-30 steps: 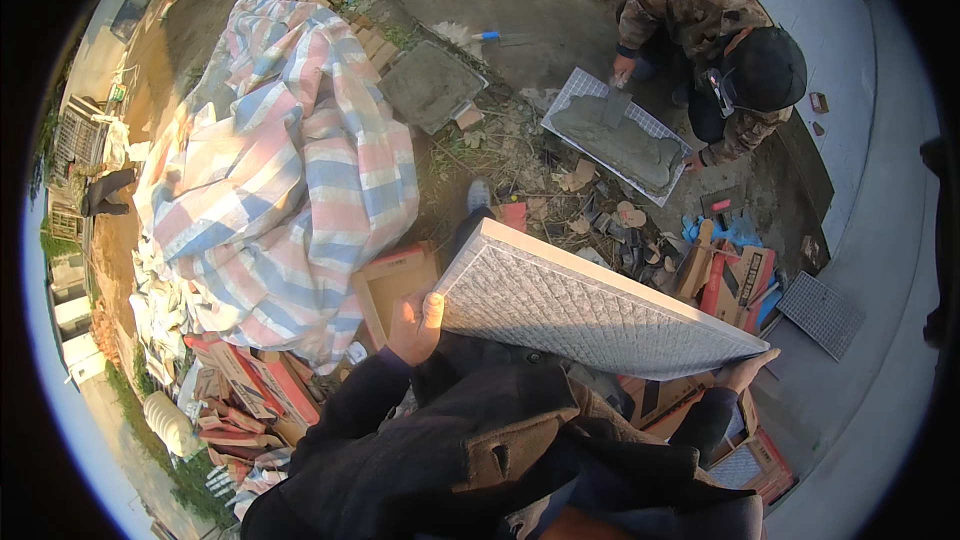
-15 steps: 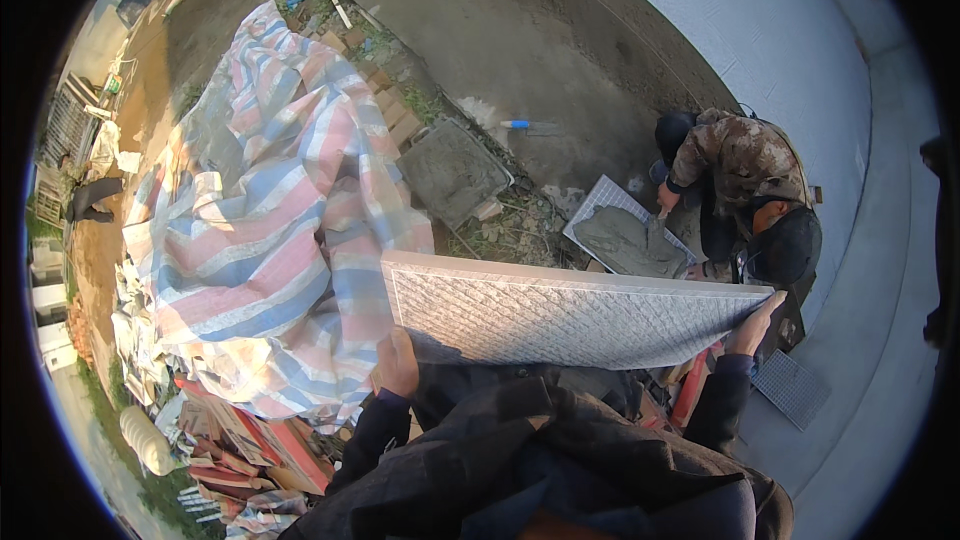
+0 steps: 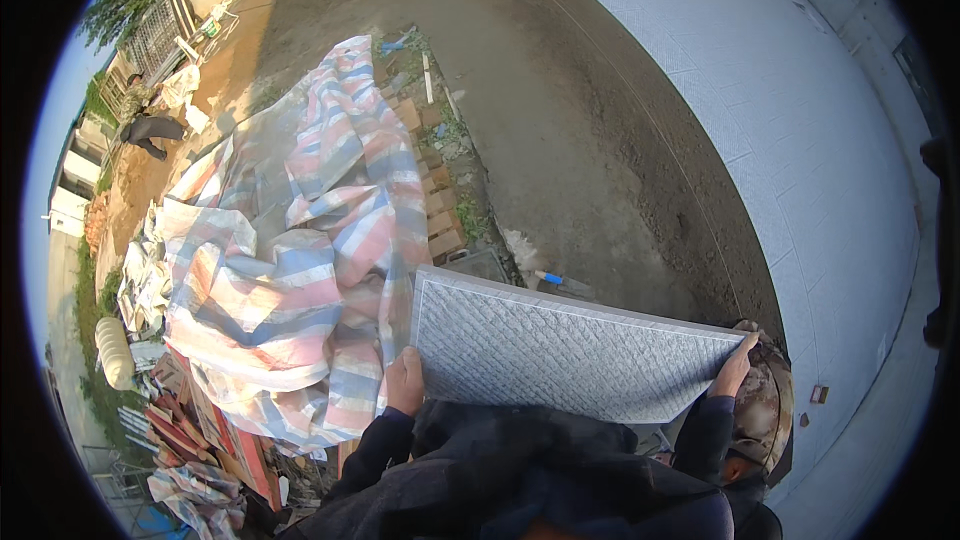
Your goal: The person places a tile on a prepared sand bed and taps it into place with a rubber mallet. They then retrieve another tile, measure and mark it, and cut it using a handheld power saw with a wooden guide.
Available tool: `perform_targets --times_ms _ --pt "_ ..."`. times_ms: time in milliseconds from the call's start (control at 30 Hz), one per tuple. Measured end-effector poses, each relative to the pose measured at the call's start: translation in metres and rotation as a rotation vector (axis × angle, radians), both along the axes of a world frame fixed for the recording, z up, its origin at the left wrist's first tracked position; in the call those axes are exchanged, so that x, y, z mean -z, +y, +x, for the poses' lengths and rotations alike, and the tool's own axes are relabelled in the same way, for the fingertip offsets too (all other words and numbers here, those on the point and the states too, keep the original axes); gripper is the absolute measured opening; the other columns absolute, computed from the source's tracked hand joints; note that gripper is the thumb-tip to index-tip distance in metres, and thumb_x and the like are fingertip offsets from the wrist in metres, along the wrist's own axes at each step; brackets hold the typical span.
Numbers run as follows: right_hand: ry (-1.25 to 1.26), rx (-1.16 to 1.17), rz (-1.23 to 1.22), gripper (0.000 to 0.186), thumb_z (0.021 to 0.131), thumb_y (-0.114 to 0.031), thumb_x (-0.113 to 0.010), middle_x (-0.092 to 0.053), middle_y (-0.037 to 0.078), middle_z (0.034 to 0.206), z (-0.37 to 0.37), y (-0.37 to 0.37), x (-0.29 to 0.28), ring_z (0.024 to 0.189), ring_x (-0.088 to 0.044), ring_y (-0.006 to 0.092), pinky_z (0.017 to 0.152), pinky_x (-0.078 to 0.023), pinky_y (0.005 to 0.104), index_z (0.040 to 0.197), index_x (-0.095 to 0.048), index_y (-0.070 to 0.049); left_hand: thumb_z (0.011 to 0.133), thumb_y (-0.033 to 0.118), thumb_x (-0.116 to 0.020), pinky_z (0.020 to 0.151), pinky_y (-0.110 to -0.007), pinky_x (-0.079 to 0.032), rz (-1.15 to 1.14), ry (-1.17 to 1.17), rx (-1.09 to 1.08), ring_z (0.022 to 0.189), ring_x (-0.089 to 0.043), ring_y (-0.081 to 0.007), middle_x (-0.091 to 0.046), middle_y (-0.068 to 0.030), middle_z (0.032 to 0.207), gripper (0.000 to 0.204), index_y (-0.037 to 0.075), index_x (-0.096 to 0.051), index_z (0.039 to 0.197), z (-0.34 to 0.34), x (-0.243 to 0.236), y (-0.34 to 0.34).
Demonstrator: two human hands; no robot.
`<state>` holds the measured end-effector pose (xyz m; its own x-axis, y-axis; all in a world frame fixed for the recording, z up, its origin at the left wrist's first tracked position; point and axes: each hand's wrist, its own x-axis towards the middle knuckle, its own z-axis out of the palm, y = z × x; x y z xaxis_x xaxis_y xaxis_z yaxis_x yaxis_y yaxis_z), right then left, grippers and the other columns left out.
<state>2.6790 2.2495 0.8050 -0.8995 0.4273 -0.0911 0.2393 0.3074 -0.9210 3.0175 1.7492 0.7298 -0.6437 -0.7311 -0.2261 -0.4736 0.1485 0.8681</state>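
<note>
A large grey paving slab (image 3: 560,355) with a ridged, textured face is held up in front of my body, its long upper edge sloping down to the right. My left hand (image 3: 405,381) is closed on the slab's left end. At the other end my right hand (image 3: 733,366) grips the upper right corner. Just beyond the slab a blue-handled trowel (image 3: 552,278) lies on the grey ground. A co-worker (image 3: 765,395) in a camouflage jacket is close by my right arm, partly hidden by it.
On my left a striped tarp (image 3: 300,280) drapes over a heap, with stacked brown blocks (image 3: 440,215) along its right side. Pale paving (image 3: 720,100) runs along the right, beside a stretched string. Red scrap pieces (image 3: 180,430) lie at lower left. Another person (image 3: 148,125) stands far left.
My view has swung, and the slab now appears lower and tilts more down to the right. It hides the mortar-covered slab the co-worker was working on. Both hands keep their hold.
</note>
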Motion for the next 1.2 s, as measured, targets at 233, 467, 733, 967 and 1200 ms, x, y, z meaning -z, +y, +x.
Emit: perform_targets --times_ms 233,467,733,967,1200 --pt "-0.102 -0.078 0.007 0.103 0.103 -0.073 -0.039 -0.053 0.025 0.150 -0.158 -0.017 -0.020 0.136 -0.052 0.0291 0.116 -0.036 0.0358 0.147 -0.043 0.020 0.111 0.042 -0.040 0.065 -0.045 -0.041 -0.029 0.027 -0.073 0.068 -0.052 -0.0242 -0.052 -0.0194 0.069 0.057 -0.005 -0.057 0.084 -0.124 -0.067 -0.003" --pt "-0.106 -0.129 0.008 0.098 0.105 -0.069 -0.039 -0.048 0.027 0.154 -0.298 -0.058 0.001 0.141 -0.050 0.0308 0.118 -0.036 0.0359 0.149 -0.040 0.018 0.111 0.047 -0.041 0.072 -0.044 -0.046 -0.075 0.004 -0.070 0.073 -0.059 -0.0305 -0.059 -0.0211 0.075 0.057 -0.003 -0.064 0.092 -0.248 -0.078 -0.043" --pt "-0.130 -0.051 0.012 0.104 0.102 -0.075 -0.039 -0.047 0.028 0.155 -0.467 -0.139 0.029 0.143 -0.048 0.0317 0.119 -0.035 0.0371 0.150 -0.041 0.017 0.109 0.049 -0.043 0.076 -0.048 -0.049 0.078 -0.030 -0.016 0.087 -0.070 -0.0427 -0.069 -0.0275 0.087 0.058 -0.002 -0.068 0.100 -0.447 -0.029 -0.165" --pt "-0.091 -0.160 0.153 0.114 0.097 -0.084 -0.035 -0.044 0.029 0.156 -0.631 -0.291 0.005 0.146 -0.043 0.0356 0.122 -0.030 0.0412 0.154 -0.036 0.015 0.109 0.051 -0.041 0.075 -0.049 -0.050 0.057 -0.025 -0.100 0.084 -0.068 -0.0453 -0.067 -0.0273 0.083 0.060 -0.002 -0.068 0.102 -0.586 -0.057 -0.308" --pt "-0.012 -0.266 0.035 0.114 0.097 -0.083 -0.031 -0.031 0.029 0.165 -0.791 -0.487 -0.038 0.153 -0.033 0.0369 0.126 -0.024 0.0406 0.160 -0.023 0.012 0.109 0.051 -0.043 0.071 -0.047 -0.048 0.072 -0.001 -0.246 0.075 -0.065 -0.0409 -0.062 -0.0254 0.075 0.061 -0.003 -0.065 0.094 -0.710 -0.054 -0.429"
